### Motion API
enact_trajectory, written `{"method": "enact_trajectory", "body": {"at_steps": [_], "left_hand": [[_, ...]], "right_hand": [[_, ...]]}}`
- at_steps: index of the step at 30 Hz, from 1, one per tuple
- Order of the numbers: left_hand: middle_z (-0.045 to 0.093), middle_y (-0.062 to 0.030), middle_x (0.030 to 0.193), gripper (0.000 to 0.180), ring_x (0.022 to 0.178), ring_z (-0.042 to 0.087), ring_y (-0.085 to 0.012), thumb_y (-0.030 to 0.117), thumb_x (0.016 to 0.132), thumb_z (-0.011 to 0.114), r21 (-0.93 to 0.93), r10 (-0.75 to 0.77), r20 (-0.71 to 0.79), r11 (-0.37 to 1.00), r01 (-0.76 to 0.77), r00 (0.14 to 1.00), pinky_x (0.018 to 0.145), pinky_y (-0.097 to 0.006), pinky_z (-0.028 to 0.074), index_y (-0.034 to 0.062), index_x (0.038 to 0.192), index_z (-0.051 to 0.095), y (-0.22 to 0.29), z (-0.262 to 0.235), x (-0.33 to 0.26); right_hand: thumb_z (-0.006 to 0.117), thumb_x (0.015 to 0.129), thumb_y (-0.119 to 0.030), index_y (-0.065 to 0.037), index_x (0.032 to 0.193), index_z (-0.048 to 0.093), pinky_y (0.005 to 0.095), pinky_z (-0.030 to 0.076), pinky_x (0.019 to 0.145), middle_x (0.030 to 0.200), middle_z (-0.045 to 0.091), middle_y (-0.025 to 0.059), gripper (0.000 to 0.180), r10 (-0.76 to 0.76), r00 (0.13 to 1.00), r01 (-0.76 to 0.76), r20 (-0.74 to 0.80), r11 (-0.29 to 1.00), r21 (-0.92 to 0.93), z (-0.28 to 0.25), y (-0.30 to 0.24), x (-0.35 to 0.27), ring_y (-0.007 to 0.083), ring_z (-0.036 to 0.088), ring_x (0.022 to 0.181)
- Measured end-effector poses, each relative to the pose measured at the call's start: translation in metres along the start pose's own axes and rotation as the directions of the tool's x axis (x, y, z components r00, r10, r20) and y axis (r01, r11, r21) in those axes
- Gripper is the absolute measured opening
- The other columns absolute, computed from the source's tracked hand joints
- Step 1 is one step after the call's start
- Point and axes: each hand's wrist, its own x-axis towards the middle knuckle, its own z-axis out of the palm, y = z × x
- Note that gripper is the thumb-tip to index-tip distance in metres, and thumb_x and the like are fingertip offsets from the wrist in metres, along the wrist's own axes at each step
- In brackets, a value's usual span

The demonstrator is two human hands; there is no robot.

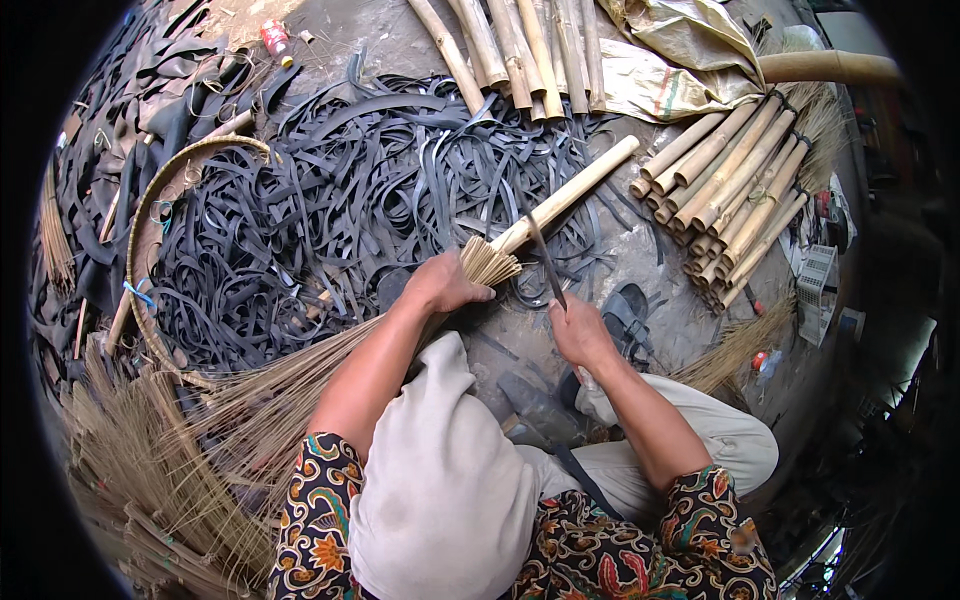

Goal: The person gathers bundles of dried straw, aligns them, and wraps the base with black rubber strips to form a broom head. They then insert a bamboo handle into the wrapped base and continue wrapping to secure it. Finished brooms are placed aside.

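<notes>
My left hand [446,284] is closed around a bundle of thin dry sticks [487,262], its cut ends poking out past my thumb. The sticks' long fine tails [290,385] trail down to the left under my forearm. In my right hand [582,334] is a long, narrow, dark knife [543,245], pointing up and away. Its blade crosses in front of a pale bamboo tube [590,185], which slants up to the right from beside the bundle's ends. Whether the blade touches the tube I cannot tell.
Tangled black rubber strips [330,210] cover the floor ahead. Bamboo tubes [730,190] are stacked at the right, more [520,60] at the far side beside a woven sack [660,75]. A curved cane hoop [135,240] stands left, above loose broom fibres [150,480]. A sandal [628,310] shows near my knee.
</notes>
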Motion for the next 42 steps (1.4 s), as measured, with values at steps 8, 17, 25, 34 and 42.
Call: {"method": "enact_trajectory", "body": {"at_steps": [8,17,25,34,42], "left_hand": [[0.076,-0.0261,0.115,0.077,0.110,0.073,-0.0391,0.048,0.072,0.092,-0.002,0.053,0.004,0.999,-0.053,0.999,0.098,-0.044,0.055,0.0005,0.129,0.069,-0.001,-0.002,0.000],[0.075,-0.0281,0.117,0.081,0.110,0.073,-0.0397,0.050,0.074,0.091,0.062,-0.016,0.017,0.998,0.015,1.000,0.099,-0.045,0.056,-0.0022,0.131,0.064,0.017,-0.009,-0.010],[0.074,-0.0292,0.120,0.079,0.114,0.073,-0.0407,0.046,0.077,0.088,0.262,-0.172,0.004,0.951,0.165,0.985,0.100,-0.046,0.057,-0.0053,0.130,0.059,0.032,-0.008,-0.020],[0.075,-0.0299,0.115,0.072,0.111,0.073,-0.0409,0.042,0.073,0.089,0.149,-0.034,-0.001,0.988,0.034,0.999,0.094,-0.045,0.059,-0.0116,0.117,0.069,0.034,-0.011,-0.017],[0.076,-0.0276,0.114,0.071,0.110,0.074,-0.0406,0.045,0.072,0.089,0.194,-0.096,-0.009,0.976,0.095,0.995,0.097,-0.047,0.058,-0.0077,0.117,0.071,0.023,-0.012,-0.024]], "right_hand": [[0.051,0.107,-0.029,0.005,0.109,0.062,0.0614,0.053,0.086,0.094,0.069,0.0372,0.036,0.020,0.982,-0.018,-0.188,1.000,0.015,-0.017,0.004,0.015,0.0568,0.067,0.095],[0.050,0.107,-0.026,0.006,0.112,0.062,0.0595,0.051,0.088,0.095,0.069,0.0369,0.035,0.061,0.998,-0.061,0.002,0.990,0.127,-0.004,-0.011,0.006,0.0560,0.068,0.098],[0.048,0.107,-0.028,0.006,0.111,0.061,0.0611,0.052,0.089,0.096,0.069,0.0381,0.036,0.056,0.998,-0.055,-0.019,0.996,0.064,0.007,-0.014,0.009,0.0564,0.068,0.098],[0.048,0.107,-0.027,0.007,0.108,0.062,0.0603,0.052,0.089,0.096,0.070,0.0370,0.037,0.037,0.999,-0.036,-0.016,0.997,0.063,0.010,-0.022,0.001,0.0566,0.068,0.097],[0.049,0.107,-0.027,0.005,0.104,0.059,0.0601,0.051,0.083,0.090,0.068,0.0361,0.034,-0.020,1.000,0.020,-0.010,0.998,0.057,0.024,-0.013,0.010,0.0570,0.066,0.093]]}}
